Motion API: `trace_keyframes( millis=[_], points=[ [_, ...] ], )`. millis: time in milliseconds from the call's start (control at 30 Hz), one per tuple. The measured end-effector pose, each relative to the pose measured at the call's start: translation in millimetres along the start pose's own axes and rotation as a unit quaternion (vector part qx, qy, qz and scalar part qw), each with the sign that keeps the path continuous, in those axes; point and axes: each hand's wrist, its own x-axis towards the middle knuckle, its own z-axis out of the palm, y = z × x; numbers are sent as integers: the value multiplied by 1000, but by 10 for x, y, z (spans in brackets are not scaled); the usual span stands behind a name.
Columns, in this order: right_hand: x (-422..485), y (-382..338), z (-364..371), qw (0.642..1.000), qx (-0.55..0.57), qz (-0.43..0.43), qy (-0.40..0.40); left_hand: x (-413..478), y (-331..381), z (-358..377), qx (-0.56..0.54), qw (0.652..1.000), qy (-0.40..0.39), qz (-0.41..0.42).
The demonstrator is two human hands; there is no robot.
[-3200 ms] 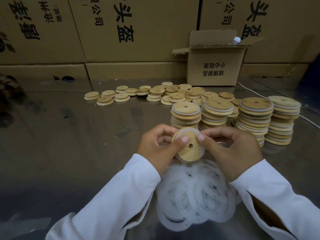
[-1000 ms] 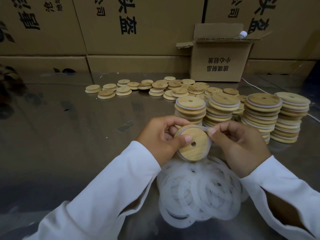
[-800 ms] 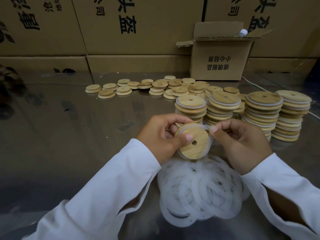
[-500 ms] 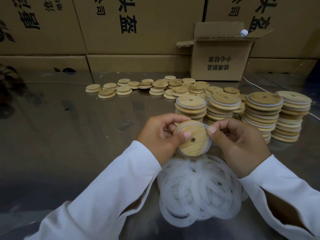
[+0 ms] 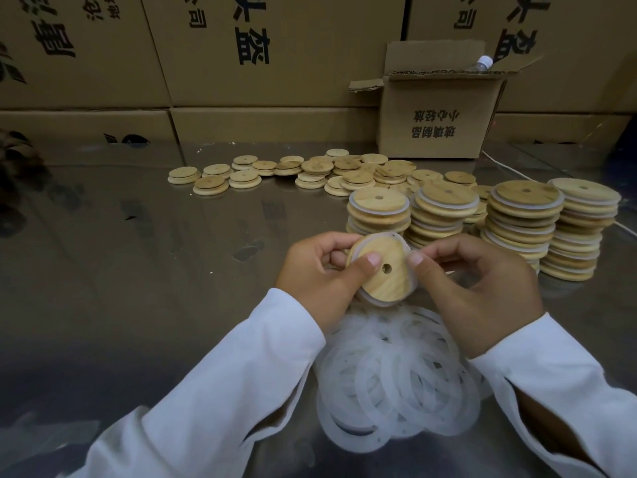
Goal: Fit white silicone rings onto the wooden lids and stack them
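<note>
Slack in the white ring [image 5: 401, 240] had drawn in since a moment earlier; left hand [image 5: 319, 272] gripped the wooden lid [image 5: 382, 281], tilted between both hands, right hand [image 5: 482, 288] pinched the ring at its right edge, stacks [image 5: 379, 210] just beyond

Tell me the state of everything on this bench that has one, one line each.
left hand: grips the held lid, thumb on its face.
right hand: pinches the silicone ring at the lid's edge.
held lid: tilted, off the table.
silicone ring: round the lid's rim, seemingly bulging at upper right.
ringed lids: four upright stacks.
bare lids: scattered flat behind.
loose rings: heaped below the hands.
small box: flaps open.
</note>
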Motion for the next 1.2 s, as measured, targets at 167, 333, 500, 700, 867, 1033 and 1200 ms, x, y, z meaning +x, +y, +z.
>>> trace_keyframes(
  millis=[167, 333, 500, 700, 867, 1033, 1200],
  points=[
    [19, 36, -3, 999, -7, 32, -24, 5, 40, -25, 12, 1000, -26, 2],
    [48, 47, 12, 995, 40, 86, -38, 7, 72, -59, 19, 999, -48, 19],
    [53, 42, 11, 993, 54, 94, -39, 21, 81, -73, 53, 997, -50, 38],
    [41, 34, 20, 993, 72, 71, -55, 37, 62, -93, 62, 997, -28, 43],
    [42, 18, 11, 992, 98, 54, -63, 12, 19, -85, 15, 1000, -1, 10],
    [26, 9, 38, 983, 157, 90, -38, 27, 40, -86, -72, 996, 35, -46],
    [4, -6, 48, 989, 123, 70, -40, 13, 59, -60, -115, 990, 29, -69]
  ],
)
